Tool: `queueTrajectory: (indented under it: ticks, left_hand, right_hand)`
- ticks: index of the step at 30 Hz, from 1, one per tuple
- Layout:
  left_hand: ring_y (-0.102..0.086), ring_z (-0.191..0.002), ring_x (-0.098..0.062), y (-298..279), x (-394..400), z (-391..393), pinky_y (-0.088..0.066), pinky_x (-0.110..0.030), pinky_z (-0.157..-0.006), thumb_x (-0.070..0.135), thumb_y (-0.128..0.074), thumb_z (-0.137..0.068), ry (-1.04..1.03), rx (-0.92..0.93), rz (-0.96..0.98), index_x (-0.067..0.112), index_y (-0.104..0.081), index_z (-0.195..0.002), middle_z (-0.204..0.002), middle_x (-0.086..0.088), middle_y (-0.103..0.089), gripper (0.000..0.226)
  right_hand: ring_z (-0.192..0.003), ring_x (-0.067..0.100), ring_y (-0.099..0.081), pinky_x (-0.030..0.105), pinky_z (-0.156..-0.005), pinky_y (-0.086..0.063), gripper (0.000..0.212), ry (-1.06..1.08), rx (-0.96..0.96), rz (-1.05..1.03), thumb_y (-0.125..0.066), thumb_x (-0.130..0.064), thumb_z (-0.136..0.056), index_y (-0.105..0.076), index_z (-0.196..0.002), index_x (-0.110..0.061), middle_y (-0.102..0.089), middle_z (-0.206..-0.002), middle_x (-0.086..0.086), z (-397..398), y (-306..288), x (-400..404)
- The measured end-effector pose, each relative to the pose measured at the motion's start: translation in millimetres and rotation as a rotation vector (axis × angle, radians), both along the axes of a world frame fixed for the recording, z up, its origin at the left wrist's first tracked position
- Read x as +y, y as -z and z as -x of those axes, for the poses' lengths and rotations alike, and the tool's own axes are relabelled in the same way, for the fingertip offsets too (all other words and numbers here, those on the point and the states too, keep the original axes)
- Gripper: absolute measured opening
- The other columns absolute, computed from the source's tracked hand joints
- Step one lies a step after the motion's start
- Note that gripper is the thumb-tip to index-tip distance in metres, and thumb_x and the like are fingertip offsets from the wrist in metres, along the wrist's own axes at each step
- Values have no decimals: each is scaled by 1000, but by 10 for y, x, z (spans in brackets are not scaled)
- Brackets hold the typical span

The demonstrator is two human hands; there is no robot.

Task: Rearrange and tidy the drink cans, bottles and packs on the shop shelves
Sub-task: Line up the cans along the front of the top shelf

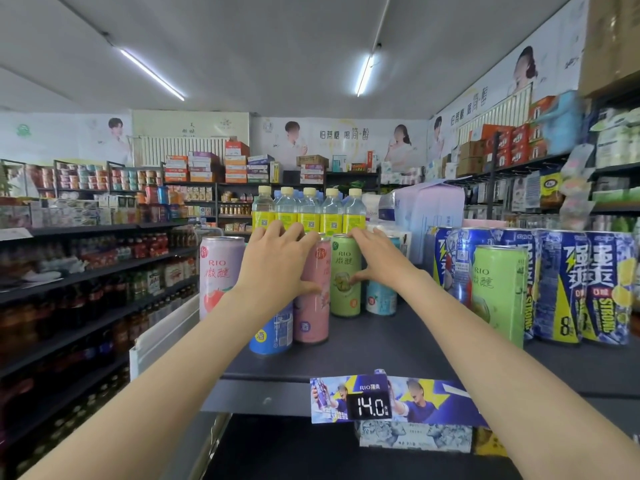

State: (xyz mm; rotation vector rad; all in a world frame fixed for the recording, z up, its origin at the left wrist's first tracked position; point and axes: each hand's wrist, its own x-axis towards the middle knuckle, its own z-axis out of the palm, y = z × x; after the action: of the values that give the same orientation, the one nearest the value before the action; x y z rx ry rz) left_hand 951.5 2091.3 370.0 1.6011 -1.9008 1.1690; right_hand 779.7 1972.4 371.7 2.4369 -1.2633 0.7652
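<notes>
Two hands hide much: left hand point(277, 261) curls around a pink can point(313, 306), right hand point(377, 259) pinches a green can point(344, 282) marked RIO; price tag point(369, 407) reads 14.0.

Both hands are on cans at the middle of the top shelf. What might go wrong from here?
1. The left hand grips the tall pink can with a blue can touching it; shifting it may topple that one.
2. The right hand holds the green can just before the yellow-labelled clear bottles; pushing back may knock them.
</notes>
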Motion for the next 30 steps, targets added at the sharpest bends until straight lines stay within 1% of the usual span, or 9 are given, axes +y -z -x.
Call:
queueTrajectory:
  ticks: [4,7,11,16,18,19,21,27,30]
  left_hand:
    - [-41,-113,-22,2,-11,-3,-31,-32,-95,65,-57,-75,-2,2,7,24,-31,-135,-127,3,-45,78]
    - [-41,-113,-22,-1,-12,-3,-31,-32,-95,65,-56,-75,-4,-1,0,24,-30,-137,-127,3,-44,78]
    - [-41,-112,-21,-16,-9,-7,-31,-32,-96,66,-55,-75,-4,-19,0,24,-29,-137,-126,3,-44,79]
    - [-41,-111,-21,-18,1,-4,-31,-31,-96,67,-53,-76,-22,-27,-13,25,-29,-136,-125,4,-44,76]
    - [-40,-112,-21,-22,10,15,-31,-31,-95,66,-54,-77,-30,-18,-19,25,-29,-135,-125,3,-44,75]
    - [-40,-112,-21,-26,9,17,-31,-32,-95,65,-54,-76,-32,-14,-19,25,-30,-135,-125,2,-44,75]
    - [-39,-113,-22,-28,10,12,-31,-33,-96,65,-55,-76,-38,-6,-24,26,-30,-135,-125,2,-43,75]
    - [-40,-115,-22,-45,31,40,-33,-33,-92,67,-57,-73,-76,-10,-40,28,-32,-134,-125,4,-45,77]
    - [-57,-81,-28,-36,-4,-19,-46,-39,-67,65,-80,-42,-55,-15,9,19,-62,-107,-91,-2,-63,82]
  right_hand:
    - [-133,25,-35,37,-116,-7,92,74,108,68,-79,-39,-66,-29,-138,-9,-44,-139,7,-52,-4,-93]
    - [-134,22,-35,43,-116,-3,94,135,178,118,-75,-48,-67,-27,-139,-12,-42,-141,5,-40,1,-133]
    - [-138,21,-28,46,-116,4,90,109,94,105,-75,-45,-69,-28,-140,-17,-36,-146,4,-13,41,-137]
    - [-131,22,-37,46,-116,5,76,35,-32,31,-76,-42,-69,-37,-129,-17,-46,-135,4,-12,15,-127]
    - [-127,24,-37,46,-116,-4,67,-24,-126,-19,-79,-37,-68,-41,-121,-19,-44,-128,5,-29,-24,-108]
    - [-124,25,-37,44,-113,-16,61,-85,-184,-61,-80,-33,-68,-43,-115,-21,-42,-123,4,-46,-49,-100]
    - [-114,22,-41,36,-98,-36,53,-198,-250,-158,-81,-25,-67,-43,-103,-24,-37,-118,1,-103,-98,-80]
    - [-100,16,-45,30,-84,-41,52,-287,-338,-234,-84,-23,-64,-48,-101,-16,-46,-112,1,-313,-191,-243]
    - [-98,21,-49,40,-87,-46,48,-299,-399,-250,-84,-21,-64,-46,-93,-17,-51,-107,4,-401,-123,-358]
